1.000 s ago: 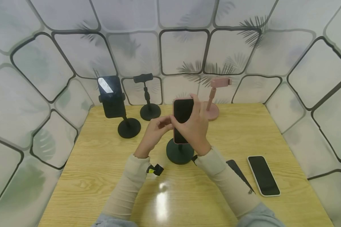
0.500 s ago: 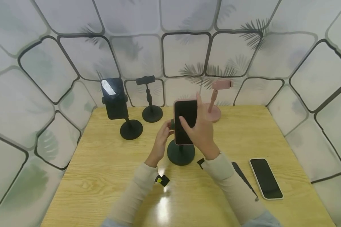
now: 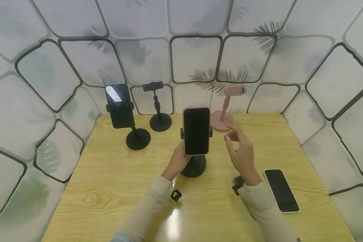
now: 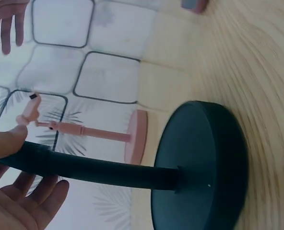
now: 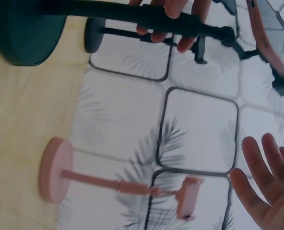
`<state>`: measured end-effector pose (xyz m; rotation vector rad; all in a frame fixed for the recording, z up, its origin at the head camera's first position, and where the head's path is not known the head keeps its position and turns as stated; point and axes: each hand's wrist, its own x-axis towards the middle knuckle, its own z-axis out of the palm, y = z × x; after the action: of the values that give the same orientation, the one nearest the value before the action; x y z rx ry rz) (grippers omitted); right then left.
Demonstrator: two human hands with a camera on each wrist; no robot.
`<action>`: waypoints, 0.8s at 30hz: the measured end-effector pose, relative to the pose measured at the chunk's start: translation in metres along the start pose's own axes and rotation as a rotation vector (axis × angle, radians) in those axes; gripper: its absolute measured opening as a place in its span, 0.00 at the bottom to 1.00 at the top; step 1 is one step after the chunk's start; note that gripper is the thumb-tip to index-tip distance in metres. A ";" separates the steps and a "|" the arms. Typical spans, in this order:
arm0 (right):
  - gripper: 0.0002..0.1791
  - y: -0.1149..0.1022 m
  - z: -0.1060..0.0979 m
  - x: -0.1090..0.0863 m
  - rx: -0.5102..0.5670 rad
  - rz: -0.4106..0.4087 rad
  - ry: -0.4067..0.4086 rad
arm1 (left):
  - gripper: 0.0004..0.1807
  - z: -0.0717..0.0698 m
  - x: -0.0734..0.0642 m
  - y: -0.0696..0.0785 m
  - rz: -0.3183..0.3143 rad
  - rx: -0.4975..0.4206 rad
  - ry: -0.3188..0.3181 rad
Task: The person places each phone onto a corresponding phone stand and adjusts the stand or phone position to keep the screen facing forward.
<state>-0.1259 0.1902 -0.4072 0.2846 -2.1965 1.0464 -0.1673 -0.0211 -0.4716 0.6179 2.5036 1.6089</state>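
Observation:
A phone in a pink case sits upright in the clamp of a dark green phone stand, its black screen toward me. My left hand grips the stand's pole behind the phone's lower edge. In the left wrist view, the thumb lies on one side of the green pole and the fingers on the other. My right hand is apart from the stand, in the air to its right, with loosely bent fingers and nothing in them. In the right wrist view, the phone's pink edge shows at the clamp.
A pink phone stand stands behind on the right. At the back left are a black stand and another black stand bearing a phone. A white-edged phone lies at right, near a dark item partly under my right sleeve.
My right hand has left the phone and moved right. My left hand has gone from the clamp's left side down to the pole. The phone stays in the stand.

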 end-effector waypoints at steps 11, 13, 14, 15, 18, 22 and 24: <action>0.21 0.060 -0.044 -0.062 -0.393 0.322 -0.541 | 0.18 -0.006 0.002 -0.008 0.003 0.201 0.096; 0.27 0.070 -0.046 -0.076 -0.465 0.313 -0.606 | 0.17 -0.010 0.005 -0.010 0.015 0.213 0.119; 0.29 0.075 -0.047 -0.083 -0.495 0.307 -0.626 | 0.17 -0.013 0.007 -0.011 0.024 0.212 0.127; 0.31 0.079 -0.047 -0.090 -0.516 0.305 -0.644 | 0.16 -0.015 0.010 -0.012 0.029 0.212 0.132; 0.36 0.089 -0.046 -0.108 -0.547 0.309 -0.681 | 0.15 -0.018 0.023 -0.018 0.025 0.217 0.138; 0.42 0.096 -0.046 -0.125 -0.571 0.324 -0.697 | 0.16 -0.017 0.051 -0.026 -0.009 0.203 0.125; 0.44 0.097 -0.046 -0.130 -0.585 0.327 -0.696 | 0.17 -0.016 0.067 -0.030 -0.018 0.193 0.117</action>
<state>-0.0513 0.2771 -0.5307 0.0103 -3.1408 0.4296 -0.2420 -0.0195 -0.4820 0.5327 2.7639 1.4484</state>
